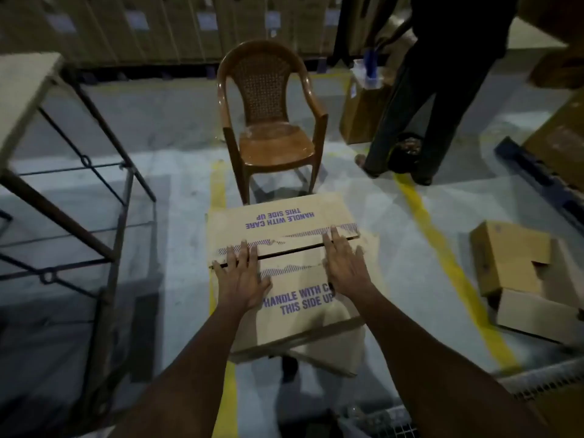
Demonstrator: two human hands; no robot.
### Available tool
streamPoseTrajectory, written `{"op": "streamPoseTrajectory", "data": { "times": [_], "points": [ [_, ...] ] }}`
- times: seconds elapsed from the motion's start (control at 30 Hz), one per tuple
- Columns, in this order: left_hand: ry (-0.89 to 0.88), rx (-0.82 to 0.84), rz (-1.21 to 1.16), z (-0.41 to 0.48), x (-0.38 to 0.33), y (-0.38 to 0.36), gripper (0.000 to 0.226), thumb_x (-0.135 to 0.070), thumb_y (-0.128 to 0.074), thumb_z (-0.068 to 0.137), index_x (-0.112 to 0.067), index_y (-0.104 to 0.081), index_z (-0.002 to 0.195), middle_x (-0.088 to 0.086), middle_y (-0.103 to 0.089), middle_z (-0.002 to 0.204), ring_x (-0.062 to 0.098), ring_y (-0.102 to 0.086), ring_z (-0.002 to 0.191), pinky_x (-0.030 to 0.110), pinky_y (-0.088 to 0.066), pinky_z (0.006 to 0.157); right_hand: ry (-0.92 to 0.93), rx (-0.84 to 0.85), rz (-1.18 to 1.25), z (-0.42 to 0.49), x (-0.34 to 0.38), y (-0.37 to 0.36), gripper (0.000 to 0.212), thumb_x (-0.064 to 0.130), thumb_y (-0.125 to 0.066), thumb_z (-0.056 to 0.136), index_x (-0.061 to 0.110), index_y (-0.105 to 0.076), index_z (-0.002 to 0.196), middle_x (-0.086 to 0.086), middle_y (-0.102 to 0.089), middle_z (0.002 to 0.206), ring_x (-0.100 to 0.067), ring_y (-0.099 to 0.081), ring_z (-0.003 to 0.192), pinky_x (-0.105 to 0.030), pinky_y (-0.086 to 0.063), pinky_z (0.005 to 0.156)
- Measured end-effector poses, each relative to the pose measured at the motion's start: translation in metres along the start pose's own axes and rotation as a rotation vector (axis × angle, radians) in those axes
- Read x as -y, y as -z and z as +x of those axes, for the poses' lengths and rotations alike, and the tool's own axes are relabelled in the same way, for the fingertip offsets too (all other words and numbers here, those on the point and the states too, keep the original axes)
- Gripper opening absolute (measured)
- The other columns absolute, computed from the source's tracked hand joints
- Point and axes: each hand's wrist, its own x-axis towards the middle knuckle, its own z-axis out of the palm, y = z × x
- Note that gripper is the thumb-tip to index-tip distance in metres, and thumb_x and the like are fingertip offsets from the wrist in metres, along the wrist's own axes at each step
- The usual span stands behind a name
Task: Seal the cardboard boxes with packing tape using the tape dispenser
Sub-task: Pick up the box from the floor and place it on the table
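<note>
Both flat hands (241, 279) on box (284, 248) flaps (seam gaping)

Standing person (410, 99): was cut off by top edge. Box print (303, 306): 1 word was partly covered by right hand (344, 268). Carton labels (205, 20): were blurred.

two hands (241, 279) (346, 273), one printed cardboard box (294, 267), one brown chair (275, 143), one metal-framed table (22, 90) and one standing person (442, 90).
</note>
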Motion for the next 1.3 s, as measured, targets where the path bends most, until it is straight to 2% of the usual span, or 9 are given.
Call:
{"op": "streamPoseTrajectory", "data": {
  "times": [0.13,0.2,0.27,0.33,0.4,0.53,0.87,1.13,1.3],
  "points": [
    [0.16,0.034,-0.154,0.011,0.014,-0.016,0.08,-0.075,-0.029,0.091,-0.04,0.002,0.156,0.005,0.022,0.163,0.049,0.016,0.145,0.081,-0.005,0.102,-0.1,0.047,-0.05,0.038,-0.021,-0.007,0.062,0.041,-0.028,0.105,0.026,-0.001,0.159,-0.007,0.007,0.168,-0.042,-0.001,0.151,-0.073,-0.009,0.112],
    [0.235,0.025,-0.261,0.01,0.017,-0.024,0.082,-0.082,-0.035,0.084,-0.052,0.001,0.151,0.003,0.03,0.16,0.052,0.021,0.142,0.083,-0.011,0.098,-0.171,0.129,-0.054,0.046,-0.03,-0.021,0.062,0.051,-0.031,0.102,0.041,-0.003,0.157,-0.006,0.012,0.167,-0.052,0.005,0.148,-0.081,-0.005,0.105],
    [0.26,0.004,-0.337,0.01,0.019,-0.026,0.084,-0.084,-0.041,0.079,-0.057,-0.004,0.149,0.001,0.03,0.16,0.055,0.011,0.142,0.079,-0.026,0.098,-0.265,0.194,0.081,0.046,-0.039,-0.031,0.06,0.062,-0.029,0.099,0.055,-0.003,0.152,-0.002,0.018,0.166,-0.057,0.007,0.145,-0.083,-0.004,0.102],
    [0.261,-0.006,-0.376,0.012,0.02,-0.023,0.086,-0.083,-0.045,0.078,-0.055,-0.007,0.15,-0.001,0.026,0.161,0.053,-0.01,0.139,0.066,-0.039,0.097,-0.298,0.198,0.241,0.048,-0.048,-0.031,0.061,0.07,-0.032,0.095,0.06,-0.006,0.149,0.003,0.019,0.166,-0.055,-0.007,0.144,-0.078,-0.013,0.105],
    [0.249,-0.009,-0.376,0.012,0.019,-0.019,0.088,-0.082,-0.047,0.078,-0.053,-0.009,0.151,-0.003,0.023,0.162,0.05,-0.021,0.135,0.058,-0.043,0.095,-0.258,0.17,0.287,0.048,-0.054,-0.027,0.065,0.072,-0.039,0.092,0.06,-0.012,0.149,0.004,0.016,0.166,-0.052,-0.02,0.139,-0.068,-0.024,0.107],
    [0.266,-0.014,-0.391,0.008,0.018,-0.011,0.09,-0.081,-0.052,0.077,-0.05,-0.013,0.152,-0.01,0.014,0.164,0.049,-0.026,0.132,0.056,-0.045,0.093,-0.215,0.154,0.318,0.044,-0.055,-0.02,0.07,0.07,-0.05,0.089,0.057,-0.019,0.15,0.011,0.012,0.166,-0.049,-0.024,0.136,-0.062,-0.027,0.106],
    [0.137,-0.122,-0.354,-0.027,-0.011,0.105,0.09,-0.079,-0.053,0.071,-0.046,-0.028,0.15,-0.007,-0.007,0.165,0.046,-0.03,0.132,0.057,-0.039,0.099,-0.391,-0.172,0.358,-0.054,-0.056,0.076,0.06,0.07,-0.054,0.085,0.052,-0.046,0.142,0.017,-0.023,0.162,-0.036,-0.034,0.129,-0.051,-0.032,0.101],
    [-0.096,-0.258,-0.274,-0.112,-0.082,0.247,0.089,-0.082,-0.053,0.074,-0.047,-0.026,0.151,-0.006,-0.009,0.165,0.047,-0.027,0.137,0.056,-0.036,0.102,-0.557,-0.448,0.385,-0.194,-0.078,0.21,0.062,0.072,-0.056,0.08,0.049,-0.053,0.137,0.016,-0.034,0.159,-0.038,-0.037,0.131,-0.054,-0.032,0.102],
    [-0.311,-0.359,-0.231,-0.185,-0.143,0.314,0.095,-0.088,-0.042,0.07,-0.04,-0.029,0.152,0.005,-0.014,0.164,0.037,-0.029,0.143,0.058,-0.028,0.112,-0.631,-0.594,0.392,-0.312,-0.103,0.273,0.062,0.071,-0.058,0.082,0.047,-0.054,0.138,0.013,-0.035,0.158,-0.039,-0.037,0.132,-0.054,-0.032,0.101]
  ]
}}
